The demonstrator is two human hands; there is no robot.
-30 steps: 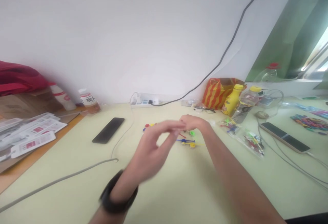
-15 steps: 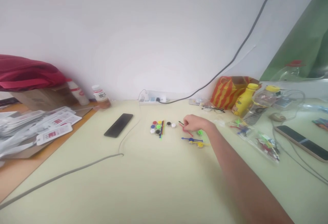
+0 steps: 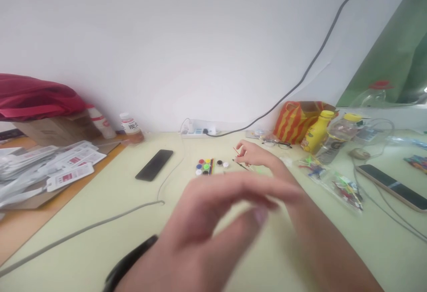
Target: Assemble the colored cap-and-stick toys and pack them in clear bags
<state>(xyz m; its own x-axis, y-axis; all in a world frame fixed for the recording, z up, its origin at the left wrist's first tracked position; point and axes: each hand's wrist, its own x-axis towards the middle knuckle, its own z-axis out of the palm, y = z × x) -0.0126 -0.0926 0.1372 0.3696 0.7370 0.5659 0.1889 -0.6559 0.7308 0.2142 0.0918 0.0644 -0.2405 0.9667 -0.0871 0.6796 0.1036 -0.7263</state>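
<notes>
My right hand [image 3: 255,155] is lifted a little above the pale yellow table [image 3: 200,238], pinching a thin red stick [image 3: 236,151] between its fingertips. My left hand [image 3: 216,225] fills the near foreground, blurred, fingers stretched out and apart, holding nothing; a black wristband sits on its wrist. Just left of my right hand lie several small coloured round caps [image 3: 204,166] and a bundle of coloured sticks [image 3: 211,166]. The small plastic pieces under my hands are hidden.
A black phone [image 3: 154,164] and a grey cable [image 3: 83,227] lie at left, with packets [image 3: 63,167] on an orange board. A power strip [image 3: 198,130], glasses, a striped bag [image 3: 296,120], bottles [image 3: 316,131], clear bags of pieces [image 3: 343,187] and another phone [image 3: 393,187] stand right.
My left hand has come back into view, close to the camera. My right hand has risen off the table with a red stick pinched in its fingers.
</notes>
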